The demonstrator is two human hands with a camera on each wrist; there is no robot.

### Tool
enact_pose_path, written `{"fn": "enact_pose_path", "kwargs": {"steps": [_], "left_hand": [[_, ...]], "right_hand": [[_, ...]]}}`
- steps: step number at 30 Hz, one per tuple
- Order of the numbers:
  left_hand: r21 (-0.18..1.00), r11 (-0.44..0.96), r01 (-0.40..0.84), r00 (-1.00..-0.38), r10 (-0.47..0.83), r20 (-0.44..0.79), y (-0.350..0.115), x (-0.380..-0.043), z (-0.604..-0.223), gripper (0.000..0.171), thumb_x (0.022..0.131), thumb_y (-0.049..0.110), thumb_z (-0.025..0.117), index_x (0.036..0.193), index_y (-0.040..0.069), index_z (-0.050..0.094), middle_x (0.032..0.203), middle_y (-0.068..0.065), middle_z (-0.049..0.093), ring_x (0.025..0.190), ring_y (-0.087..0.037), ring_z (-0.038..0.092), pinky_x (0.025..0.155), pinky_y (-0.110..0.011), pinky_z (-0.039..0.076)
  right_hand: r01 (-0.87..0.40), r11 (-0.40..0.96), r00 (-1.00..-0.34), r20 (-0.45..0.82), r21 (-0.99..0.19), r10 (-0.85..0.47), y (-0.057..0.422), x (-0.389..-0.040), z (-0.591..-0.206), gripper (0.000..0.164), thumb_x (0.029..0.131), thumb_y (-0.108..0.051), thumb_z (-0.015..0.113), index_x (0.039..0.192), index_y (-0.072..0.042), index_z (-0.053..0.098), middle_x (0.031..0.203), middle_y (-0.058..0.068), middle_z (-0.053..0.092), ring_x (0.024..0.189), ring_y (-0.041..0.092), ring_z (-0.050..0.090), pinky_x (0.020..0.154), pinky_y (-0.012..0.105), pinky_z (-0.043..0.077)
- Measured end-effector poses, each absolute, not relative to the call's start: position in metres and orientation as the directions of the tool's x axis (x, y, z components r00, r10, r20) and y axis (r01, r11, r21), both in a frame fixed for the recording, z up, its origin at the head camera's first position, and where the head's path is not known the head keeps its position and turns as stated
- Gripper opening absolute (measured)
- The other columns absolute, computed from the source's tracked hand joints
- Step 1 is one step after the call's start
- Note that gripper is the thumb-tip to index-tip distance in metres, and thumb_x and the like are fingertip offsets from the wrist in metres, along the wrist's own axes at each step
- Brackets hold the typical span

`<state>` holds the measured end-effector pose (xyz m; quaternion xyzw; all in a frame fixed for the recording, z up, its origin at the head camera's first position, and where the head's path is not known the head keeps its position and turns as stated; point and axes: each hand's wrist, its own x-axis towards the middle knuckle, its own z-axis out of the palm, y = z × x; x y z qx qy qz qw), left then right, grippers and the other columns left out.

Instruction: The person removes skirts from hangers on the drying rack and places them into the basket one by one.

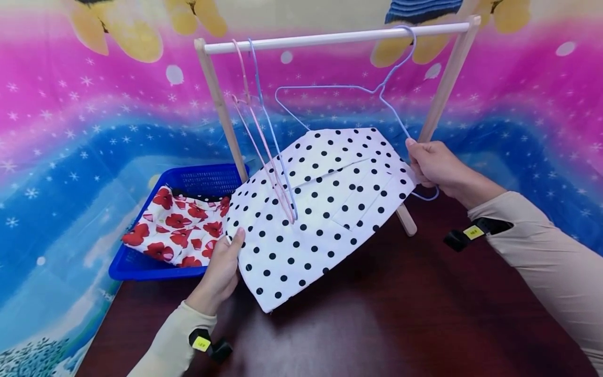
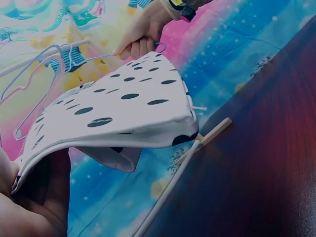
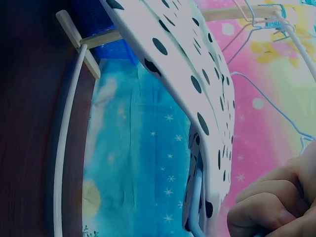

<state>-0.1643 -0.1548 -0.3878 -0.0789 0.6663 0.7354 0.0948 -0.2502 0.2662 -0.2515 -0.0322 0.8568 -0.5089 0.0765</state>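
A white garment with black polka dots and a stitched pocket spreads between my two hands. My left hand pinches its left edge, thumb on top and fingers underneath. With my right hand I grip the side wire of a blue clothes hanger, right at the garment's right edge. The hanger's hook is over the rack's bar, and its lower corner pokes out below my right hand. In the right wrist view, the hanger wire runs between two layers of the garment.
A wooden rack with a white top bar stands on the dark table. A pink hanger and another blue hanger hang at its left, overlapping the garment. Behind left is a blue basket holding red-flowered cloth.
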Motion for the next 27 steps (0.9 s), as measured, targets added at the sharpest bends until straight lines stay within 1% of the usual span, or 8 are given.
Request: {"fn": "enact_pose_path", "kwargs": {"steps": [3,10,15,18,20,23,24,27], "left_hand": [[0.964,-0.085,-0.252,-0.968,0.036,-0.25,-0.157,-0.164,-0.387,0.053,0.106,0.048,0.042,0.146,0.014,0.048,0.127,0.007,0.071,0.108,0.0,0.07,0.096,-0.015,0.053],[0.963,-0.084,-0.257,-0.966,0.034,-0.255,-0.158,-0.161,-0.387,0.052,0.106,0.046,0.042,0.146,0.014,0.048,0.125,0.007,0.072,0.108,-0.001,0.07,0.096,-0.014,0.052],[0.96,-0.085,-0.266,-0.964,0.042,-0.264,-0.164,-0.156,-0.388,0.052,0.107,0.045,0.041,0.146,0.011,0.048,0.122,0.011,0.073,0.109,0.0,0.069,0.097,-0.013,0.052],[0.956,-0.09,-0.278,-0.961,0.03,-0.276,-0.169,-0.154,-0.388,0.055,0.106,0.047,0.041,0.147,0.01,0.046,0.119,0.013,0.073,0.108,0.001,0.069,0.096,-0.014,0.052],[0.952,-0.101,-0.29,-0.957,0.012,-0.29,-0.174,-0.153,-0.388,0.057,0.105,0.05,0.042,0.148,0.012,0.045,0.115,0.014,0.074,0.106,0.0,0.071,0.094,-0.015,0.054],[0.942,-0.096,-0.321,-0.946,-0.009,-0.323,-0.181,-0.151,-0.392,0.06,0.104,0.053,0.042,0.148,0.014,0.043,0.107,0.015,0.075,0.097,-0.002,0.074,0.088,-0.018,0.057],[0.941,-0.09,-0.325,-0.945,-0.005,-0.327,-0.182,-0.151,-0.394,0.06,0.104,0.053,0.042,0.148,0.013,0.044,0.105,0.015,0.076,0.095,-0.003,0.075,0.086,-0.019,0.058],[0.945,-0.063,-0.321,-0.947,0.043,-0.319,-0.182,-0.15,-0.4,0.058,0.106,0.05,0.042,0.144,0.006,0.046,0.1,0.012,0.077,0.088,-0.006,0.076,0.081,-0.022,0.06]], "right_hand": [[0.022,0.475,-0.987,-0.096,-0.879,-0.132,0.267,-0.251,-0.252,0.059,0.105,-0.057,0.032,0.064,-0.015,0.035,0.051,-0.008,0.031,0.042,0.007,0.024,0.04,0.03,0.022],[0.033,0.452,-0.985,-0.104,-0.892,-0.134,0.267,-0.251,-0.253,0.059,0.105,-0.057,0.033,0.064,-0.015,0.035,0.05,-0.008,0.031,0.042,0.007,0.025,0.04,0.031,0.021],[0.04,0.45,-0.984,-0.113,-0.892,-0.136,0.266,-0.252,-0.253,0.059,0.104,-0.058,0.033,0.063,-0.016,0.035,0.05,-0.008,0.031,0.042,0.007,0.024,0.04,0.031,0.02],[0.045,0.449,-0.983,-0.118,-0.893,-0.137,0.267,-0.253,-0.253,0.058,0.105,-0.058,0.032,0.064,-0.016,0.035,0.051,-0.008,0.031,0.043,0.008,0.024,0.041,0.031,0.02],[0.052,0.449,-0.984,-0.122,-0.892,-0.128,0.271,-0.253,-0.252,0.057,0.105,-0.057,0.031,0.066,-0.016,0.036,0.051,-0.009,0.031,0.043,0.008,0.023,0.042,0.031,0.02],[0.064,0.443,-0.986,-0.125,-0.894,-0.112,0.277,-0.253,-0.253,0.054,0.107,-0.054,0.029,0.069,-0.016,0.037,0.051,-0.009,0.03,0.043,0.007,0.024,0.042,0.031,0.02],[0.065,0.444,-0.986,-0.127,-0.894,-0.111,0.279,-0.253,-0.253,0.053,0.107,-0.053,0.029,0.07,-0.016,0.037,0.052,-0.009,0.03,0.043,0.007,0.024,0.042,0.031,0.02],[0.059,0.436,-0.983,-0.128,-0.898,-0.129,0.278,-0.253,-0.252,0.051,0.108,-0.052,0.029,0.072,-0.016,0.038,0.052,-0.009,0.031,0.044,0.006,0.025,0.042,0.03,0.02]]}}
